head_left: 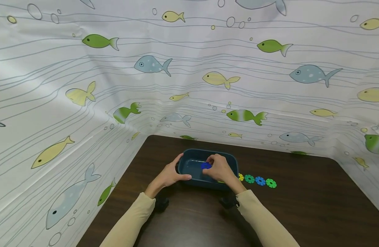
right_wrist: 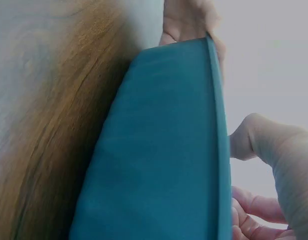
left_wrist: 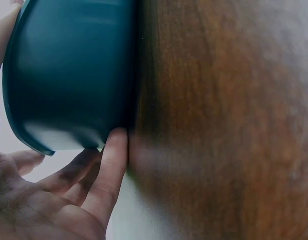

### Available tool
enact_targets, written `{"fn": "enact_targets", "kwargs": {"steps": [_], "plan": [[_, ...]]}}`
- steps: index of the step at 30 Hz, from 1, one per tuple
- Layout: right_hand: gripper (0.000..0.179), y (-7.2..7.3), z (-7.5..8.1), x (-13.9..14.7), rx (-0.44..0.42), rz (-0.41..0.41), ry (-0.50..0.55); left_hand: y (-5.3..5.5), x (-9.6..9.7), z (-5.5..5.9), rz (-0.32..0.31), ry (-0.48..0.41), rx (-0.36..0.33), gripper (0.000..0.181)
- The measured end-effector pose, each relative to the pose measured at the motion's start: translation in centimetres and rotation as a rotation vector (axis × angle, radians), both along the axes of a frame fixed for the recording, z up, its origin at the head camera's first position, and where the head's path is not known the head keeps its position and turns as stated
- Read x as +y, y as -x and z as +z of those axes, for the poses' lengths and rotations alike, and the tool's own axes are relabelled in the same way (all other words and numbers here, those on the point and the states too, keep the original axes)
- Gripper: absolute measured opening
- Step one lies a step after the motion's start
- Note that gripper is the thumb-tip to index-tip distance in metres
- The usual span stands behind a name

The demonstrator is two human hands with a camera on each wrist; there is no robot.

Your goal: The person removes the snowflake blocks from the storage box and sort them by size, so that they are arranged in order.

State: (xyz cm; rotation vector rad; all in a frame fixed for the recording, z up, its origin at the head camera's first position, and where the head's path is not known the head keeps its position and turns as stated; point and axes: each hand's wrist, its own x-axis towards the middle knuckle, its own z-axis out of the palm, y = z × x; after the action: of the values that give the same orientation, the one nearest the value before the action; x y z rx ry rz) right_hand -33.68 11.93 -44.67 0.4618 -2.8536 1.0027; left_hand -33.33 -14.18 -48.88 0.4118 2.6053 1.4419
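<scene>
A dark teal plastic bin point(head_left: 208, 184) rests on the table. My left hand point(head_left: 171, 173) holds its left end, thumb along the front rim and fingers against the end wall. In the left wrist view, fingertips point(left_wrist: 116, 142) touch the wall low down near the tabletop. Reaching over the front rim, my right hand point(head_left: 218, 168) pinches a dark blue notched disc point(head_left: 205, 165), a snowflake-type linking piece, between thumb and fingers inside the bin. The right wrist view shows the bin's side point(right_wrist: 158, 150) hiding that disc, with the thumb point(right_wrist: 241, 142) above the rim.
Right of the bin, notched discs lie in a row on the brown table point(head_left: 300, 199): yellow point(head_left: 241, 177), teal-green point(head_left: 249, 179), blue point(head_left: 260, 180) and green point(head_left: 271, 183). A fish-patterned sheet point(head_left: 189, 82) rises behind the table and along its sides.
</scene>
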Motion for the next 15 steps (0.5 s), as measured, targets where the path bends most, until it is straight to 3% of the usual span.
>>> {"fn": "enact_targets", "kwargs": {"steps": [15], "plan": [[0.038, -2.3, 0.5, 6.4, 0.07, -0.077, 0.057, 0.0, 0.0, 0.0, 0.003, 0.028, -0.003, 0.123]]}}
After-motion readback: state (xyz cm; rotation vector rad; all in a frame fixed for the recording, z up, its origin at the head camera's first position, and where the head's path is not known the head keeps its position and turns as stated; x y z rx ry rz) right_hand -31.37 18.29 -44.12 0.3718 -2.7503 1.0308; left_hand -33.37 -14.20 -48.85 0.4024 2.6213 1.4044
